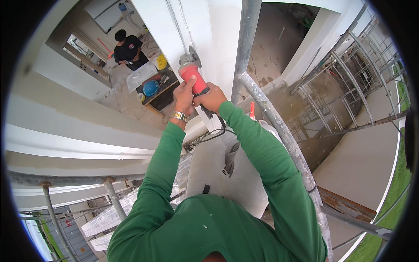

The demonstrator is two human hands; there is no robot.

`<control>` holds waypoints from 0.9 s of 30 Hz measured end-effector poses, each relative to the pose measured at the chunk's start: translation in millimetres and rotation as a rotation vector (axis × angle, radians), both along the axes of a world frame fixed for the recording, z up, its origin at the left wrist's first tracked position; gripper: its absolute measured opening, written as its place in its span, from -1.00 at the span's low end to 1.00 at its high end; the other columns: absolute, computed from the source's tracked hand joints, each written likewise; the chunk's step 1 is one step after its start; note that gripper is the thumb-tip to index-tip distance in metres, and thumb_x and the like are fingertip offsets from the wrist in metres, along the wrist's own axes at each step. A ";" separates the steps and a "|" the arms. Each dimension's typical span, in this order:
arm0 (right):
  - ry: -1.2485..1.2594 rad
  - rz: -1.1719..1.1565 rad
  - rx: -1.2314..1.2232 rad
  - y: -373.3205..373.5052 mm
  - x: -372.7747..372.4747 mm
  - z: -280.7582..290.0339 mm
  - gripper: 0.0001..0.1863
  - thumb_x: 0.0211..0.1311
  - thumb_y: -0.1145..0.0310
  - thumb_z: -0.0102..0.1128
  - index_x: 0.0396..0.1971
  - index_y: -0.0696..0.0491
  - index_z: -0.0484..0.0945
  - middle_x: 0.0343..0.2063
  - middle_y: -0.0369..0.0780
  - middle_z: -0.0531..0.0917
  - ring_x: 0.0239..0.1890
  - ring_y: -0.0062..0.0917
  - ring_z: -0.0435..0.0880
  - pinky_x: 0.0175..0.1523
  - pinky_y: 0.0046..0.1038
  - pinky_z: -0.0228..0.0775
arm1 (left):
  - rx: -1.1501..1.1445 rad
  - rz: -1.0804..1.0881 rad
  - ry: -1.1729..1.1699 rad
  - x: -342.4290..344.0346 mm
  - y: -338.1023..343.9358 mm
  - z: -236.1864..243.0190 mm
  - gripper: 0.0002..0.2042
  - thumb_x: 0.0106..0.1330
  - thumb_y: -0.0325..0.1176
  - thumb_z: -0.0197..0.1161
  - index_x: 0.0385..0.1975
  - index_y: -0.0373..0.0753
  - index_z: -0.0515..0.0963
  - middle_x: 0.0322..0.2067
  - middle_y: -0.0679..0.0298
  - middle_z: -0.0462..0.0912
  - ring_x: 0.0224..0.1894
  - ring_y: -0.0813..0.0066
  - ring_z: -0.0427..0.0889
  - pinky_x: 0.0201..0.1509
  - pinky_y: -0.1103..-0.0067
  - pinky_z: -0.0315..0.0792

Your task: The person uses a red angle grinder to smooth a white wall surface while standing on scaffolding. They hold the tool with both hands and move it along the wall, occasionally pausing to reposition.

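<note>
The head view showed you in front of a white pillar [224, 48], with thin grey lines running along its face near the upper edge. Scaffolding [358, 83] stood off to the right, well apart from your hands. A grey upright pipe [249, 39] rose just right of the pillar, and a speckled pipe [279, 113] slanted from it down past your right sleeve [257, 144], green like the left one. Beyond the pillar, on the left, a person [128, 50] in a black top stood at a table [168, 94] that carried a translucent sheet [142, 76] and a blue rounded thing [150, 88].

The red grinder [194, 78] was in your two hands, raised before the pillar. The fingers of your left hand [184, 94] gripped its body from the left; those of your right hand [211, 98] were wrapped round its rear end. A dark cord [216, 136] looped below. The disc [195, 56] sat at the far end; you could not tell whether it touched the pillar. A metal watch [180, 116] circled your left wrist.
</note>
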State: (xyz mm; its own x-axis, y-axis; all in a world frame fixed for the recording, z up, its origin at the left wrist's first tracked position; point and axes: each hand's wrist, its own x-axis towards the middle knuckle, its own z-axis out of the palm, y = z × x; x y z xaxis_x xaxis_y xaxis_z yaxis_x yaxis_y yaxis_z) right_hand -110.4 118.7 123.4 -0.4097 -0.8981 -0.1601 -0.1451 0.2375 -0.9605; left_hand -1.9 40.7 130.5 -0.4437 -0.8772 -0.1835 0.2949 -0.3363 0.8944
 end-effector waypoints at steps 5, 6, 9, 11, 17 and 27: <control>-0.014 0.018 -0.036 2.1 -1.3 -0.9 -0.40 -0.35 0.30 0.51 -0.18 0.25 0.60 -0.30 -0.03 0.73 -0.24 -0.31 0.73 -0.10 -0.35 0.57 | -0.016 -0.039 0.011 1.9 -7.1 -9.2 -0.64 0.39 -0.15 0.36 -0.04 -0.33 0.59 -0.22 0.25 0.71 -0.26 0.49 0.70 -0.17 0.52 0.61; -0.010 0.018 -0.039 1.6 -2.5 -1.5 -0.40 -0.35 0.30 0.51 -0.18 0.25 0.60 -0.30 -0.02 0.73 -0.24 -0.31 0.73 -0.10 -0.35 0.57 | -0.019 -0.032 -0.001 1.0 -5.8 -9.9 -0.64 0.39 -0.14 0.37 -0.05 -0.32 0.59 -0.22 0.24 0.71 -0.28 0.50 0.70 -0.18 0.51 0.61; 0.000 0.019 -0.047 -2.0 -3.8 -6.6 -0.40 -0.35 0.30 0.51 -0.17 0.24 0.60 -0.30 -0.02 0.73 -0.24 -0.30 0.73 -0.10 -0.36 0.57 | 0.013 -0.018 0.018 -0.5 -9.4 -15.7 -0.64 0.39 -0.14 0.37 -0.05 -0.31 0.59 -0.22 0.24 0.71 -0.28 0.49 0.69 -0.18 0.50 0.60; 0.013 0.017 -0.046 -5.1 -5.2 -12.0 -0.40 -0.35 0.30 0.51 -0.17 0.24 0.60 -0.29 -0.02 0.73 -0.24 -0.29 0.73 -0.09 -0.35 0.57 | 0.018 -0.016 0.029 -0.6 -12.0 -19.5 -0.65 0.39 -0.14 0.37 -0.04 -0.30 0.58 -0.21 0.24 0.71 -0.28 0.49 0.69 -0.18 0.49 0.60; 0.006 0.022 -0.042 -10.8 -1.0 -14.0 -0.45 -0.27 0.45 0.46 -0.14 0.24 0.57 -0.42 -0.17 0.69 -0.44 -0.50 0.65 -0.31 -0.43 0.54 | 0.023 -0.027 0.005 0.7 -18.1 -20.8 -0.67 0.40 -0.15 0.36 -0.06 -0.28 0.60 -0.23 0.26 0.72 -0.29 0.49 0.70 -0.21 0.51 0.59; 0.075 0.003 -0.030 -10.0 2.5 -18.0 -0.45 -0.29 0.43 0.47 -0.15 0.24 0.57 -0.41 -0.16 0.69 -0.39 -0.48 0.66 -0.26 -0.42 0.53 | 0.028 -0.008 -0.015 4.1 -15.7 -26.3 -0.65 0.39 -0.13 0.36 -0.01 -0.26 0.61 -0.23 0.28 0.73 -0.31 0.51 0.70 -0.26 0.53 0.59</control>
State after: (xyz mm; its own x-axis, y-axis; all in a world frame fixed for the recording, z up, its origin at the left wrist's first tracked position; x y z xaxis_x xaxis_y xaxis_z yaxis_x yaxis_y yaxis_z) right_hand -107.9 108.7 105.4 -0.4164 -0.9034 -0.1026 -0.2174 0.2085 -0.9535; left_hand 2.2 25.1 104.2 -0.4477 -0.8681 -0.2145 0.2788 -0.3635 0.8889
